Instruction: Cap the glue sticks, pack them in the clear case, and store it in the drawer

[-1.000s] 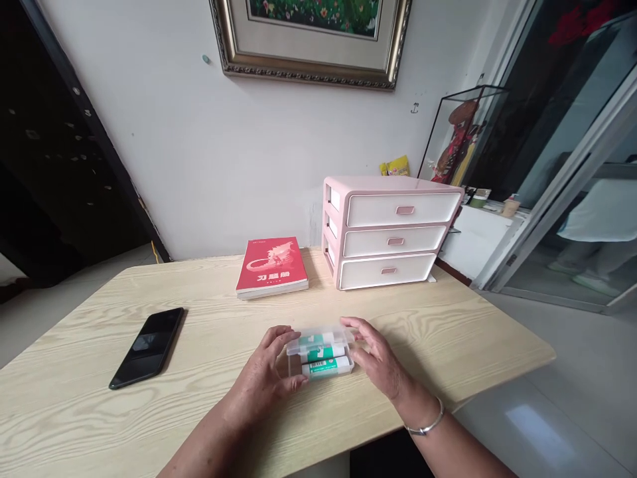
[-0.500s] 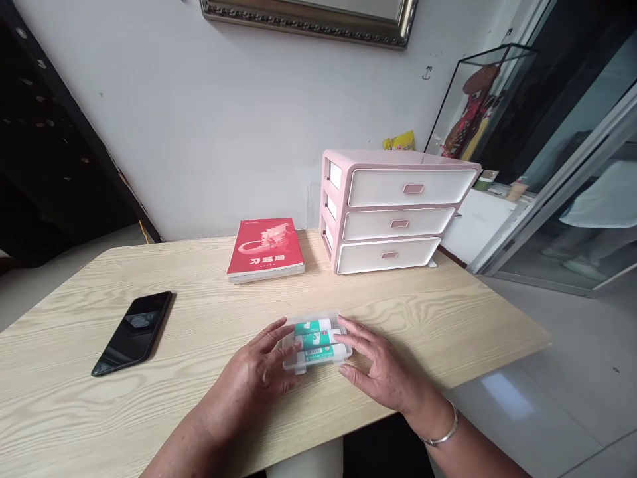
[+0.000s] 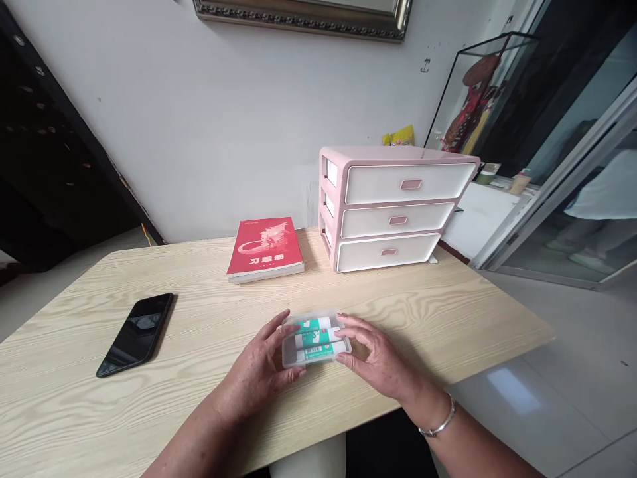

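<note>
A small clear plastic case (image 3: 288, 357) lies on the table close to me. Inside it, three green-and-white glue sticks (image 3: 318, 337) are side by side. My left hand (image 3: 256, 365) is at the case's left end, fingers spread over its back corner and thumb stretched out in front. At the opposite end, my right hand (image 3: 381, 358) has its fingertips on the right rim and its thumb against the front corner, gripping that end. Whether the case's lid is on, I cannot tell.
A black phone (image 3: 135, 335) lies on the wooden table (image 3: 199, 372) at left. Red books (image 3: 266, 245) are stacked near the wall, beside a pink-and-white drawer unit (image 3: 398, 209). The table's edge is close in front of me. Behind glass at right, part of a person (image 3: 604, 192) shows.
My left fingers have drawn back from over the case, and the left thumb now shows in front. My right thumb has come in to the case's front corner. A tab at the front no longer shows.
</note>
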`<state>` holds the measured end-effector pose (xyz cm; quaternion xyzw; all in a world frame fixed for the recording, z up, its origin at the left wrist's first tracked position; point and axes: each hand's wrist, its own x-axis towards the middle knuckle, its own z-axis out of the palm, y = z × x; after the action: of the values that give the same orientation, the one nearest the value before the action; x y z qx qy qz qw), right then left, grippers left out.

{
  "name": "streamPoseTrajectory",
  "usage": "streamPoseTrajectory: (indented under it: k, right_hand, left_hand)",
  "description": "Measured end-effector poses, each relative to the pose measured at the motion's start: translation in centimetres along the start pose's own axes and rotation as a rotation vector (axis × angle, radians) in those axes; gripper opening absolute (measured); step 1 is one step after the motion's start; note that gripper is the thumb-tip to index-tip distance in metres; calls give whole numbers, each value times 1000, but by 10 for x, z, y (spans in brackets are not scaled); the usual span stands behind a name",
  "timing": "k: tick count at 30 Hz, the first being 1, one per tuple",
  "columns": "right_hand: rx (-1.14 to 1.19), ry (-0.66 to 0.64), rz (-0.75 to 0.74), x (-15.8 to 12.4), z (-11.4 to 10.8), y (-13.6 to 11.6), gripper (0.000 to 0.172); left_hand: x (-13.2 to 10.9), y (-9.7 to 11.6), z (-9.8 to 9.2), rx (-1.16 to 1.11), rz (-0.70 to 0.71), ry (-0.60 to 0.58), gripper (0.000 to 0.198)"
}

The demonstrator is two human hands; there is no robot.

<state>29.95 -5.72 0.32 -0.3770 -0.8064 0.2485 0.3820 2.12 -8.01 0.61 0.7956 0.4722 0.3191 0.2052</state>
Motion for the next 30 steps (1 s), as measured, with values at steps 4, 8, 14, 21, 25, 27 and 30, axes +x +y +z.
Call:
streamPoseTrajectory:
  k: [4,8,14,21,25,27,30]
  right_hand:
    - [-28,-12,15,0,-1,-1,36]
    - [-48,-13,16,0,-1,-3,37]
    - [-166,-27,-81,-2,4,-6,37]
    - [-291,-42,-205,-4,9,-8,33]
    - [-312,-36,-220,-6,12,-8,34]
    - [-275,-13,-203,-7,11,-9,34]
    - [-148,34,-145,-6,8,-11,30]
  left_hand:
    - [1,-6,1,61,6,7,75]
    - [4,-8,4,81,6,18,79]
    - [5,-10,6,103,23,14,76]
    - [5,-11,6,118,36,37,72]
    - [5,-9,7,121,35,56,69]
    - [4,-9,8,119,29,52,67]
    - [2,-13,11,119,33,53,66]
